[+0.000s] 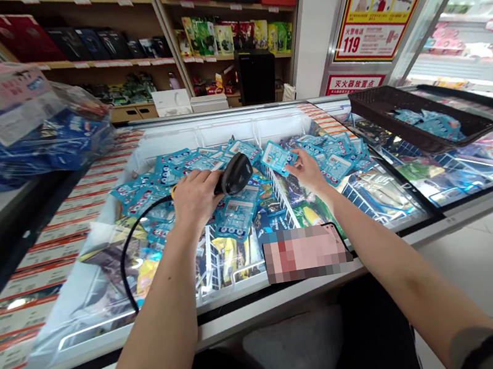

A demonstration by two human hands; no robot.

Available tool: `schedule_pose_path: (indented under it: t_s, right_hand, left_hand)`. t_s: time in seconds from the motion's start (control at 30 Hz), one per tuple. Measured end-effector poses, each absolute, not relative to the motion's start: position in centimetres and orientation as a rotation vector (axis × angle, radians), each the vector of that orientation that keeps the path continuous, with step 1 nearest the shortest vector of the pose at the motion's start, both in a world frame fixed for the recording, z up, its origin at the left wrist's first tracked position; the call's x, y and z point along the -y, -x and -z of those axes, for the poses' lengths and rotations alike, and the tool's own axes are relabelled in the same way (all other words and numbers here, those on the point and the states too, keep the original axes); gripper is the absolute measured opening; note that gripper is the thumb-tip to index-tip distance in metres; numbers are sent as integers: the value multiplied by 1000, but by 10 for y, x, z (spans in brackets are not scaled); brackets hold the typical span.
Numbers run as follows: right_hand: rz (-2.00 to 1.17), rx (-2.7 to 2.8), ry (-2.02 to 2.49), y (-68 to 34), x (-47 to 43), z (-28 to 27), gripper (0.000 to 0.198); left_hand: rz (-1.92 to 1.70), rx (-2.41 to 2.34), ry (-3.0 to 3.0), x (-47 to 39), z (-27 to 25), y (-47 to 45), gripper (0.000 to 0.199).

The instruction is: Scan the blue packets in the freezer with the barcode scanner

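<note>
My left hand is closed around the handle of a black barcode scanner, whose head points to the right. A black cable loops from it down to the left. In my right hand, between thumb and fingers, is a blue packet with a printed label facing up. Many similar blue packets lie in a heap on the freezer's glass top, under and around the scanner. More blue packets lie to the right, just beyond my right hand.
A phone with a blurred screen lies at the freezer's front edge. The brown basket at right holds more blue packets. Plastic-wrapped boxes stand at far left. Behind are stocked shelves and a black case.
</note>
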State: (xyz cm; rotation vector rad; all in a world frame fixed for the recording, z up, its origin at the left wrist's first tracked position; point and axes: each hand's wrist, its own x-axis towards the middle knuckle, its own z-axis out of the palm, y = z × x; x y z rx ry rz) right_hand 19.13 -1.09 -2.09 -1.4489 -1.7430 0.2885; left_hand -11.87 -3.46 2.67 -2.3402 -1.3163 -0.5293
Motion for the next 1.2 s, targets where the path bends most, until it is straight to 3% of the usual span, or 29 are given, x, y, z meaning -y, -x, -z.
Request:
schedule_pose_path:
  t_s: [0.5,1.2]
  right_hand:
    - [-345,1614,1391,-193,8,22,36]
    - [-264,1646,1423,-190,14,18,42]
  left_hand:
    - [486,1159,2489,39,-28,108,37]
    - [481,1207,2492,38,-27,107,38]
